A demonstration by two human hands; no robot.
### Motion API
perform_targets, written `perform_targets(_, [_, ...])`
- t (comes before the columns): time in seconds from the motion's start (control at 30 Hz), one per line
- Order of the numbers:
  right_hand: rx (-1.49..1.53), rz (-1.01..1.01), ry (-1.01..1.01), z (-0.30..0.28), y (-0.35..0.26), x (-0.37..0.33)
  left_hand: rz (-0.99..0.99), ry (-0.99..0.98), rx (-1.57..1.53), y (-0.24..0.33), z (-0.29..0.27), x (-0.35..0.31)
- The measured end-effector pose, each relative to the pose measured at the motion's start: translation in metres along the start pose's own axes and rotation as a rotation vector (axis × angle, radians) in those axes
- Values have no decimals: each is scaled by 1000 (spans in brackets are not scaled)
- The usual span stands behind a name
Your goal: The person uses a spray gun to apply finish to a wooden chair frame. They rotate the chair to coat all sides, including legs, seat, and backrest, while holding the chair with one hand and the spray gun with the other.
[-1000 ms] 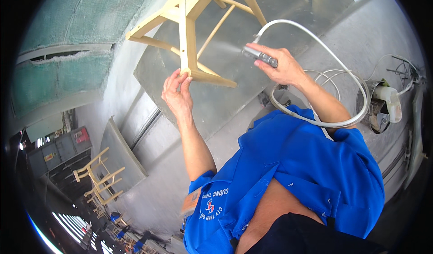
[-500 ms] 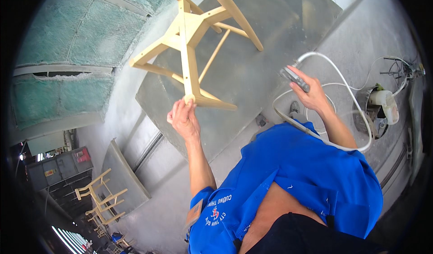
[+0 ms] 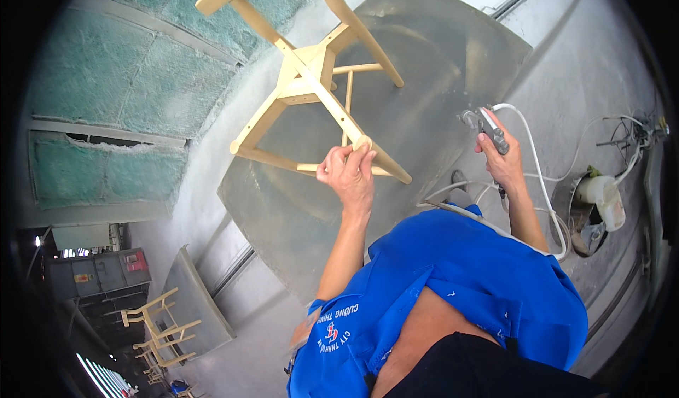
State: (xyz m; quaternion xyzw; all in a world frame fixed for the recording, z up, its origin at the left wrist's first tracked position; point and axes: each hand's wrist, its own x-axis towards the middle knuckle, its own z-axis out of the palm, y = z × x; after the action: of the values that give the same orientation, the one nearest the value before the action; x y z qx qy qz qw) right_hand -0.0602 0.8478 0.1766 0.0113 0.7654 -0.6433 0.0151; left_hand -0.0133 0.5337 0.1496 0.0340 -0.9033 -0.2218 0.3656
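Observation:
A pale wooden chair frame (image 3: 305,80) with no seat stands on a grey board (image 3: 438,66). My left hand (image 3: 350,179) is closed around the top of the chair's nearest leg, at a corner of the frame. Off to the right of the chair, my right hand (image 3: 503,156) grips a spray gun (image 3: 488,131) with a dark grey body. Its nozzle end points left, toward the chair, with a gap between them. A white hose (image 3: 532,147) runs from the gun and loops beside my right forearm.
At the right, a white plastic container (image 3: 601,199) sits in a round bucket, with hoses leading to it. Green fibrous filter panels (image 3: 99,66) line the left wall. Another chair frame (image 3: 161,324) stands at lower left by a second board (image 3: 194,292) and grey cabinets (image 3: 99,274).
The chair has turned on the board, and my left hand has moved right and slightly up with its leg. My right hand has shifted right with the spray gun, and the hose loop has narrowed.

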Motion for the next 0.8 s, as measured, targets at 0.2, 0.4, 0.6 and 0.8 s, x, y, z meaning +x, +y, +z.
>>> perform_targets(0.2, [95, -31, 31, -61, -2, 64, -10, 116, 72, 41, 129, 89])
perform_targets(0.4, [109, -96, 52, -105, -6, 117, 27, -166, -10, 45, 200, 169])
perform_targets(0.6, [110, -141, 101, -128, -10, 132, -342, 50, 744, -72, 107, 190])
perform_targets(0.8, [23, -114, 42, -131, -17, 126, -376, -15, 860, -157, 27, 177])
